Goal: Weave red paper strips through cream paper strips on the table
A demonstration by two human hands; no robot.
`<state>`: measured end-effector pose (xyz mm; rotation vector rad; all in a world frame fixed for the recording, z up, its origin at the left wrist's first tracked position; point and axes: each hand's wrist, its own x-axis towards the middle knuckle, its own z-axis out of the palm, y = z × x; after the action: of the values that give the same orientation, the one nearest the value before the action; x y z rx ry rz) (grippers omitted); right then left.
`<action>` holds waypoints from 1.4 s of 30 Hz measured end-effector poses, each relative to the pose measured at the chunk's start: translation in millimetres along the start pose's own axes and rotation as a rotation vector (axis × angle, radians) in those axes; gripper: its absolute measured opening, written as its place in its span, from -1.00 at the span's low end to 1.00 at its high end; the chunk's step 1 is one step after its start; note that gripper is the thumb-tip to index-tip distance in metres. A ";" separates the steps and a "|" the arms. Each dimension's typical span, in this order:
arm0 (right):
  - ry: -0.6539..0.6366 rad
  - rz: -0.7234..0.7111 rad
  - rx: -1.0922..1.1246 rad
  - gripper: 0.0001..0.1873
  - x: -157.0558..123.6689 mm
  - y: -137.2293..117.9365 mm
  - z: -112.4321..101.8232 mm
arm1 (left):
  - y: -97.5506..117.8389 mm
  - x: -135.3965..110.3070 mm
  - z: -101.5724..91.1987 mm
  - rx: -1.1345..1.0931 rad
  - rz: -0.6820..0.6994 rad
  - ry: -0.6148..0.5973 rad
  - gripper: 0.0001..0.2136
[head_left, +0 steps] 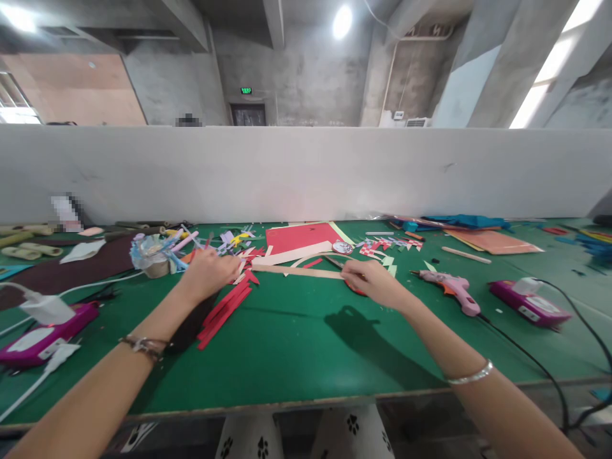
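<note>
My left hand (pixel 208 273) is closed over a pile of red paper strips (pixel 224 312) and scraps on the green table (pixel 296 357); what its fingers pinch is hidden. My right hand (pixel 370 280) is closed on red-handled scissors (pixel 356 290), whose blades point left over a long beige paper strip (pixel 296 271). A red paper sheet (pixel 301 237) lies just beyond, with a cream strip across it.
A pink glue gun (pixel 452 290) lies right of my right hand, its black cord trailing to the table's front edge. Purple boxes (pixel 528 305) sit at right and at left (pixel 43 335). Paper scraps, a small cup of bits (pixel 155 255) and coloured sheets line the white partition.
</note>
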<state>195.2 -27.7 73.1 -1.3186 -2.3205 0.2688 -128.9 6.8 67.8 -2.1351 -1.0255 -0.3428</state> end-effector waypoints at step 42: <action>-0.012 -0.343 -0.144 -0.70 10.4 -27.9 26.9 | 59.5 32.2 -21.2 -0.926 -0.020 -0.443 -0.71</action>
<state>156.6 -31.9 63.3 -0.9576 -2.5641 -0.0013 -61.5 -14.7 69.3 -3.1337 -1.2866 -0.4147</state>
